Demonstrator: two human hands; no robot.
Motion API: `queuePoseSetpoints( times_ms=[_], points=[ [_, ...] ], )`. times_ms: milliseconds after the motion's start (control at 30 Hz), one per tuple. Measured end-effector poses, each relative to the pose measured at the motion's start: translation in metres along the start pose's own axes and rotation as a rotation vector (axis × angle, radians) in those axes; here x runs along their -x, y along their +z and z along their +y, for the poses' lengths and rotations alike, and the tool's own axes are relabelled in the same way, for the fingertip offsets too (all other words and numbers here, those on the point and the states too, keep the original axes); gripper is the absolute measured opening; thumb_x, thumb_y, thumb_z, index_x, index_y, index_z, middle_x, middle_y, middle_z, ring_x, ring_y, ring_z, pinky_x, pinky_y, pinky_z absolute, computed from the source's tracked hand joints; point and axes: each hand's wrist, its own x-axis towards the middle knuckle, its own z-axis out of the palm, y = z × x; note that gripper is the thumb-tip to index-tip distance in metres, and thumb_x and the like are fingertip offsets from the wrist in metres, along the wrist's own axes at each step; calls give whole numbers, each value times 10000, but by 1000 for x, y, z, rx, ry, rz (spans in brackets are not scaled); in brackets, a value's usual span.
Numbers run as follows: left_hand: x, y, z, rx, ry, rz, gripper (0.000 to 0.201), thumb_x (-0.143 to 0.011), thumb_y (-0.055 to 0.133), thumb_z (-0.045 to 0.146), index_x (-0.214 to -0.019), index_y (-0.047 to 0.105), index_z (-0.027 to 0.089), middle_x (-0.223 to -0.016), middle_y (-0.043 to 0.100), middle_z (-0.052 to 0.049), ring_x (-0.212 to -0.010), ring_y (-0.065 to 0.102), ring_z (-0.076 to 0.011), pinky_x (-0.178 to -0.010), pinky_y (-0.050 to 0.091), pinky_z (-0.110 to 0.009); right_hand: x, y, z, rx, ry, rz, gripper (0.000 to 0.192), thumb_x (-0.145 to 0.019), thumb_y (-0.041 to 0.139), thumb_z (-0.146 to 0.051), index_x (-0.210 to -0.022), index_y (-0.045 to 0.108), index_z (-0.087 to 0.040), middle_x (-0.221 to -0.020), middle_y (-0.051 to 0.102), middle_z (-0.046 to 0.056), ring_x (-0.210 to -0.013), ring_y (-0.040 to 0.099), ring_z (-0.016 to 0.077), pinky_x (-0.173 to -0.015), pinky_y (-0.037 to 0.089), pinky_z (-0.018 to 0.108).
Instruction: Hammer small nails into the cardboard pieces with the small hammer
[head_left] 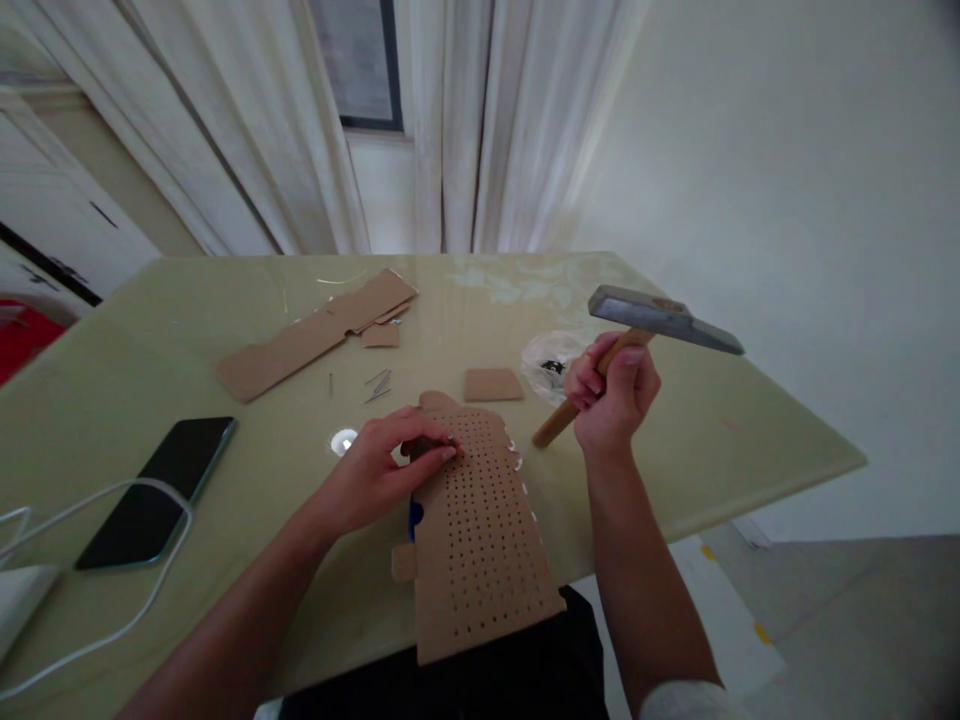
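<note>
My right hand [616,390] is wrapped round the wooden handle of a hammer [664,318]. Its long grey metal head is raised above the table's right side. The thumb and forefinger of my left hand [390,455] pinch together over the upper part of a brown cardboard piece [487,540]. Between those fingertips a small nail [453,440] barely shows, mostly hidden. Rows of small punched holes cover the cardboard, which reaches past the table's front edge. Something dark blue [416,515] peeks out from beneath its left side.
Several loose nails [380,384] lie beyond my left hand. Cardboard strips [322,335] and a small cardboard piece [493,384] rest farther back. A clear plastic bag [546,352] with dark bits is near the hammer. At left lie a phone [161,490] and white cable [112,630].
</note>
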Motion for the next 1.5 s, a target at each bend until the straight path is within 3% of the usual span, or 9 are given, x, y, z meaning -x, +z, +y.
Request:
queuePoseSetpoints(
  times_ms=[300,633,1500],
  points=[
    [0,-5,6,0,5,29,120,-1014,765,322,-1027,874,274,-874,811,-31,-683,615,-144,-612,474,-278,6,2,-3,1,-37,-37,418,-1066,665,-634,-908,626,-250,-566,311,-112,-412,204,81,-367,178,205],
    [1,-5,4,-1,16,-15,128,-1029,760,316,-1052,880,278,-883,818,-37,-709,617,-148,-623,477,-275,6,4,-4,-24,-53,-48,389,-1084,658,-591,-913,636,-242,-567,311,-113,-415,198,81,-364,175,196],
    [2,-2,0,-37,84,-7,102,-1036,755,264,-1080,846,253,-932,808,-28,-787,666,-137,-646,501,-246,10,8,-7,91,-58,-22,402,-1085,610,-648,-933,570,-278,-588,279,-111,-435,200,99,-383,179,229]
  ],
)
